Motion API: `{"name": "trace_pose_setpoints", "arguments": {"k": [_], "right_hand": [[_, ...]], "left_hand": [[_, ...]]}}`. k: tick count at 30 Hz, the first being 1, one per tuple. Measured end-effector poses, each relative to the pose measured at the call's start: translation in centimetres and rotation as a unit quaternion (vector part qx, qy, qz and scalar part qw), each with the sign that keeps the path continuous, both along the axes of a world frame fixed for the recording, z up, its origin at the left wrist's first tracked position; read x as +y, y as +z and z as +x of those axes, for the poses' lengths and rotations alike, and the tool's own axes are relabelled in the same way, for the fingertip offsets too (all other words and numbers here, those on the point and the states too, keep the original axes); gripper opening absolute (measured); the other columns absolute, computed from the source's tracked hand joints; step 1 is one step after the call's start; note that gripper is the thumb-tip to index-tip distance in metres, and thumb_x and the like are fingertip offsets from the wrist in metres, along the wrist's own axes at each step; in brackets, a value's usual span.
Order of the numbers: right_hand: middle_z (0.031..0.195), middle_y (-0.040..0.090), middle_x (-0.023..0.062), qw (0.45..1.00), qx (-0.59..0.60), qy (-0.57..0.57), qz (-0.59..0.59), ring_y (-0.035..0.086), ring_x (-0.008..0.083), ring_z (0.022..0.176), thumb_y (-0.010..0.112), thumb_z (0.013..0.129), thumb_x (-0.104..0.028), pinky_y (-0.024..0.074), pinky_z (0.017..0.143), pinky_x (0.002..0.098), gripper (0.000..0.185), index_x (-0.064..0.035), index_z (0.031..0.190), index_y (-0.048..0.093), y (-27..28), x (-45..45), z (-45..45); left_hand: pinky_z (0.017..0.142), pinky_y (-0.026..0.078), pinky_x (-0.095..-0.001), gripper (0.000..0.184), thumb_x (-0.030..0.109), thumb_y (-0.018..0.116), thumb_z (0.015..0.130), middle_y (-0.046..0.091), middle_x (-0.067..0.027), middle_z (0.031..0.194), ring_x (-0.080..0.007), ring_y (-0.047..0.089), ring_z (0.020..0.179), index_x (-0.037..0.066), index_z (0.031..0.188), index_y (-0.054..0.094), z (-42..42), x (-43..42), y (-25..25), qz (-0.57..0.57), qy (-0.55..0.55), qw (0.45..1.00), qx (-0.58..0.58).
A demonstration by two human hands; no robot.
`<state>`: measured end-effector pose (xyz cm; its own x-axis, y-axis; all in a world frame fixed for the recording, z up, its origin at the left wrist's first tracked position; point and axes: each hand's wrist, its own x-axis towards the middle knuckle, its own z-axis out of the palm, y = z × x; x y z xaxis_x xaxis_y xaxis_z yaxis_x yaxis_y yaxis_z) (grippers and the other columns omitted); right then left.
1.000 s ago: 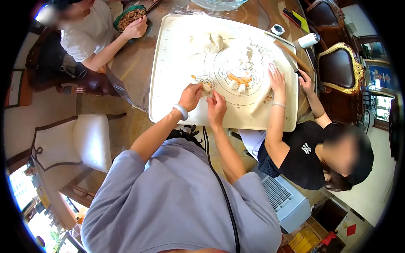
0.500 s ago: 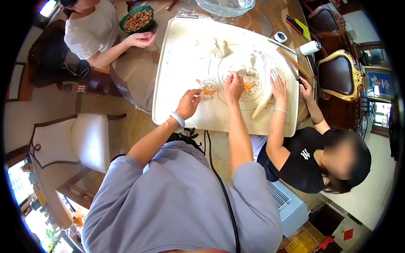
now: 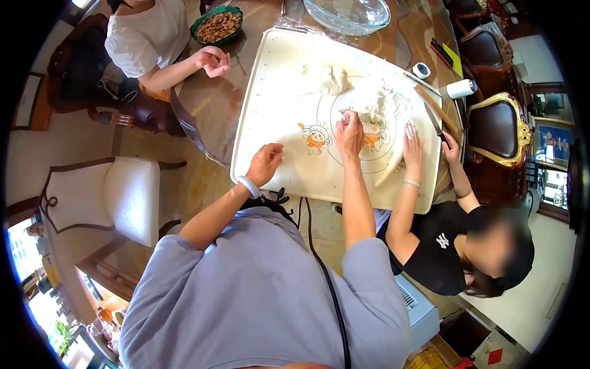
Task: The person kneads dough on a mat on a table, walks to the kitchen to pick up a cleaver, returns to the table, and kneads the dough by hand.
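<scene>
Cream mat on the brown worktop, printed with cartoon figures. Left hand is over the mat's near-left part, grip loosely spread, nothing visible in it. Right hand is near mid-mat, grip pressed together at the fingertips; can't tell if it pinches anything. Dough lump sits beyond the right hand, toward the far edge; small dough pieces lie in flour just right of it. Dough roll lies farther right, beside a co-worker's flat hand; their other hand is at the knife handle. Green bowl with filling, far left, off the mat.
</scene>
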<state>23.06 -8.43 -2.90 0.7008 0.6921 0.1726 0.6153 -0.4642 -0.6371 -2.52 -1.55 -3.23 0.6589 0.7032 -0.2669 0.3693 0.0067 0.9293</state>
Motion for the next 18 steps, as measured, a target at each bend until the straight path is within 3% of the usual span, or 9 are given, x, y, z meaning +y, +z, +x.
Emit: {"name": "trace_pose_setpoints", "arguments": {"k": [3, 6, 9, 10, 13, 16, 18], "right_hand": [[0.093, 0.062, 0.0103, 0.983, -0.170, 0.027, 0.061, 0.061, 0.0300, 0.088, 0.065, 0.078, -0.005, 0.0487, 0.077, 0.0377, 0.026, -0.0083, 0.102, 0.057, -0.2, 0.1, 0.1], [0.088, 0.065, 0.0095, 0.989, 0.079, 0.004, 0.126, 0.065, 0.0233, 0.077, 0.067, 0.080, -0.009, 0.0518, 0.065, 0.0322, 0.025, -0.0070, 0.103, 0.057, 0.2, 0.1, -0.2], [0.087, 0.066, 0.0085, 0.934, 0.247, -0.121, 0.225, 0.064, 0.0145, 0.066, 0.068, 0.082, -0.012, 0.0507, 0.052, 0.0256, 0.023, -0.0059, 0.102, 0.058, -0.7, 0.4, 1.1], [0.083, 0.066, 0.0069, 0.932, 0.263, -0.142, 0.207, 0.062, 0.0101, 0.060, 0.073, 0.080, -0.017, 0.0491, 0.047, 0.0220, 0.025, -0.0051, 0.097, 0.060, -0.6, 0.3, 1.5], [0.077, 0.066, 0.0058, 0.920, 0.341, -0.170, 0.090, 0.061, 0.0100, 0.055, 0.078, 0.074, -0.020, 0.0492, 0.048, 0.0223, 0.028, -0.0040, 0.089, 0.062, 0.0, 1.2, 2.7], [0.069, 0.064, 0.0041, 0.936, 0.316, -0.155, -0.003, 0.059, 0.0091, 0.053, 0.081, 0.073, -0.021, 0.0457, 0.045, 0.0215, 0.027, -0.0039, 0.079, 0.061, 1.2, 2.2, 2.3], [0.073, 0.066, 0.0060, 0.950, 0.272, -0.145, -0.050, 0.061, 0.0139, 0.055, 0.082, 0.070, -0.026, 0.0481, 0.051, 0.0274, 0.030, -0.0044, 0.078, 0.063, 0.7, 2.2, 2.4]], "left_hand": [[0.081, 0.052, -0.0324, 0.027, 0.006, 0.058, 0.087, 0.061, -0.0154, 0.103, -0.0235, 0.062, 0.090, 0.000, 0.113, 0.058, 0.0, -0.1, 0.4, -0.005, 0.007, 1.000, -0.010], [0.080, 0.052, -0.0319, 0.027, 0.006, 0.059, 0.086, 0.061, -0.0147, 0.102, -0.0228, 0.062, 0.089, 0.000, 0.112, 0.058, -0.2, -0.2, -0.2, 0.000, 0.011, 1.000, -0.018], [0.072, 0.052, -0.0282, 0.026, 0.006, 0.052, 0.092, 0.061, -0.0095, 0.102, -0.0161, 0.063, 0.085, -0.001, 0.116, 0.056, -0.4, -0.1, -0.5, 0.025, -0.009, 1.000, -0.014], [0.072, 0.052, -0.0281, 0.026, 0.006, 0.052, 0.092, 0.061, -0.0094, 0.102, -0.0160, 0.063, 0.085, -0.001, 0.116, 0.056, -0.5, -0.1, -0.7, 0.026, -0.010, 0.999, -0.018], [0.071, 0.052, -0.0278, 0.025, 0.005, 0.051, 0.091, 0.061, -0.0091, 0.102, -0.0156, 0.062, 0.085, -0.001, 0.115, 0.056, -0.4, 0.0, -1.0, 0.027, -0.011, 0.999, -0.026], [0.071, 0.052, -0.0275, 0.024, 0.004, 0.051, 0.091, 0.061, -0.0090, 0.102, -0.0153, 0.062, 0.084, -0.001, 0.114, 0.056, -0.3, 0.1, -1.0, 0.023, -0.011, 0.999, -0.023], [0.071, 0.052, -0.0273, 0.024, 0.003, 0.051, 0.091, 0.061, -0.0089, 0.102, -0.0152, 0.062, 0.084, -0.001, 0.114, 0.056, -0.3, 0.1, -0.9, 0.026, -0.010, 0.999, -0.021]]}}
